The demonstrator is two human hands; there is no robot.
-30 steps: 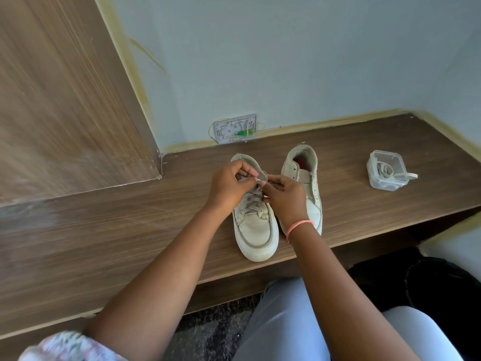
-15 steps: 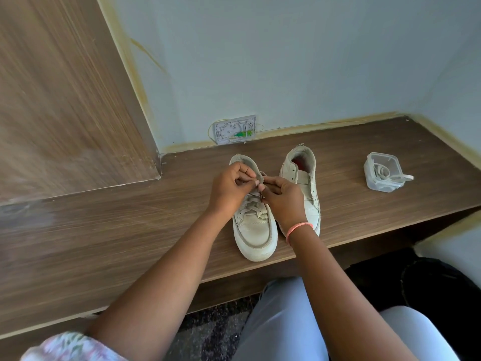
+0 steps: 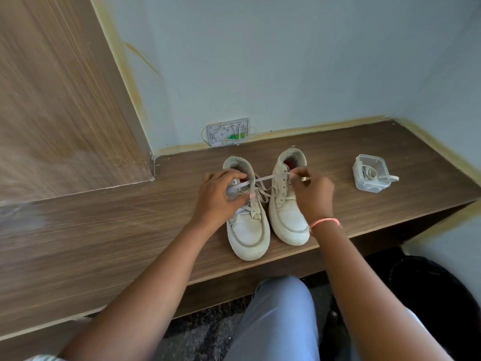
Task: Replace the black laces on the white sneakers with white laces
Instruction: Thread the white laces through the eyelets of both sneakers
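White lace (image 3: 263, 179) stretched taut over the left sneaker (image 3: 247, 225); left hand (image 3: 218, 196) and right hand (image 3: 312, 190) each pinched 1 end. Knotting seemed underway; crossing those ends looked next.

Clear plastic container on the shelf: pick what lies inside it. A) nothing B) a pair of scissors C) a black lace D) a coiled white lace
D: the clear plastic container, which stands to the right of the two sneakers, holds a coiled white lace, and one end hangs over its rim.
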